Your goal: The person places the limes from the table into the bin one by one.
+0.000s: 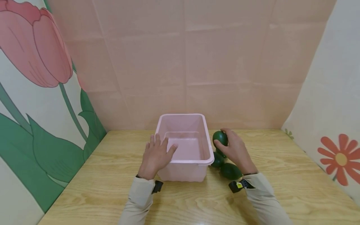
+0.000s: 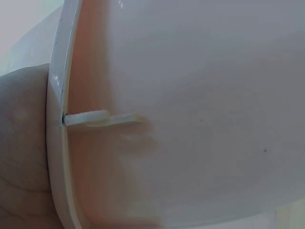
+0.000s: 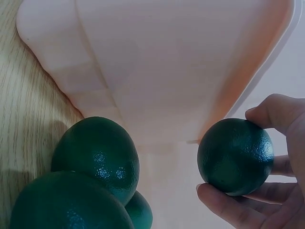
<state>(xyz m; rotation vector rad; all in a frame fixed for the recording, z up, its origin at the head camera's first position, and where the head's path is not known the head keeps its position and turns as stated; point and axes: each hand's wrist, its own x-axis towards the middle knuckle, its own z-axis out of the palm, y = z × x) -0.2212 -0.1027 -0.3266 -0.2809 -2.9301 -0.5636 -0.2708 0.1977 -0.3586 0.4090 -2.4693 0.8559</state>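
Note:
A pink plastic box (image 1: pixel 182 171) stands on the table, its open top showing a bare inside. My left hand (image 1: pixel 157 157) lies at the box's left rim, fingers straight and spread; the left wrist view shows skin against the rim (image 2: pixel 58 95). To the right of the box, my right hand (image 1: pixel 237 150) holds a dark green avocado (image 1: pixel 220 137) between thumb and fingers. That avocado (image 3: pixel 235 156) shows raised beside the box wall in the right wrist view. Below it, more avocados (image 1: pixel 230 171) lie on the table close to the box, one partly hidden behind the hand.
The wooden table (image 1: pixel 180 203) reaches back to a pink cloth backdrop (image 1: pixel 182 62). A tulip-printed panel (image 1: pixel 42 93) borders the left side and a flower-printed panel (image 1: pixel 323 109) the right. Each wrist bears a black strap.

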